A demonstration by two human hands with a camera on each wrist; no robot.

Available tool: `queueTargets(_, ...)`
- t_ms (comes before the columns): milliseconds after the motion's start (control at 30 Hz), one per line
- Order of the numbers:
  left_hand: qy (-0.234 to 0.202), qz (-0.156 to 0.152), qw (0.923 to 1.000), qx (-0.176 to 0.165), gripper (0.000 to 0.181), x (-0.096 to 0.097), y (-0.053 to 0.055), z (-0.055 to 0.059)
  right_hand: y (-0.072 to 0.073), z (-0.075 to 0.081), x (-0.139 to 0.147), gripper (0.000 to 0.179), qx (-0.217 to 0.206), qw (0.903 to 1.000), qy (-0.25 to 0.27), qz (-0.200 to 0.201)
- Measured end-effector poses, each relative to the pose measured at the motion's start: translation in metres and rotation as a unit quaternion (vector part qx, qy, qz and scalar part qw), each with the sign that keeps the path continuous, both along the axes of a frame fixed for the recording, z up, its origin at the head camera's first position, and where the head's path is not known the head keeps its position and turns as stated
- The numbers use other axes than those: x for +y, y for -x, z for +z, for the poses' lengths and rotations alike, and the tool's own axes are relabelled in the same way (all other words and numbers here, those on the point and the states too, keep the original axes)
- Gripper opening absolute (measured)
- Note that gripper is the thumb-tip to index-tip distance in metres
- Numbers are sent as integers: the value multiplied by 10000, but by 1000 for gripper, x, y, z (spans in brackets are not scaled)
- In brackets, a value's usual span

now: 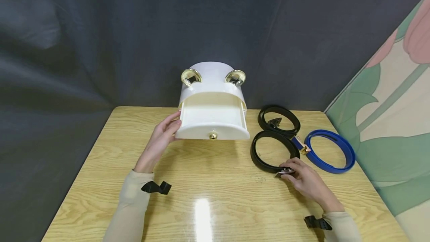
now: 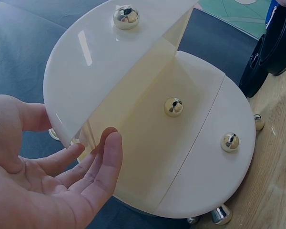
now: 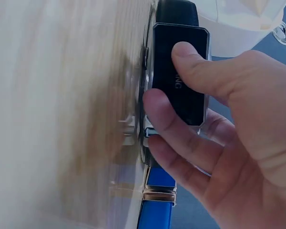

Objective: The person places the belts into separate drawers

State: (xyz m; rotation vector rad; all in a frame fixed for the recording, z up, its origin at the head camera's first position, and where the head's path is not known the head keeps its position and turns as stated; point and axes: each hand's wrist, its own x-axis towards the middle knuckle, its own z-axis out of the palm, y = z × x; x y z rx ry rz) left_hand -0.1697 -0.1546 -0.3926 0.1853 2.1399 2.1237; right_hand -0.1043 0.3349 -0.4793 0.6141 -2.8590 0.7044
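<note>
Centre frame on desk (image 1: 215,204): white drawer box (image 1: 213,102), drawer out, left hand (image 1: 161,141) flat-fingered against its side. Lower right: right hand (image 1: 307,180) pinching black belt (image 1: 268,150) buckle. Best to lift while keeping the coil tight.

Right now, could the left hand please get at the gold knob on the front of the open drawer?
Probably yes. The left hand rests open at the open drawer's left corner, and the gold knob sits close by on the front, with bare table and nothing between them.
</note>
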Motion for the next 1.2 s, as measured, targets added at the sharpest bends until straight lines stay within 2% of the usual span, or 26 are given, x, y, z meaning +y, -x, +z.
queueTargets(300, -133, 86, 9997, -203, 55, 2, -1, 3, -3, 7, -3, 31, 105, 9996, 264, 40)
queueTargets(833, -130, 149, 9997, -134, 56, 2, -2, 0, -10, 32, -2, 31, 246, 9968, 761, 74)
queueTargets(1100, -66, 196, 9997, -150, 56, 3, -2, 1, -11, 46, -1, 29, 52, 9949, 1001, 115)
queueTargets(1200, -52, 209, 9997, -144, 56, 3, -2, 1, -11, 51, -1, 29, 97, 9947, 1015, 92)
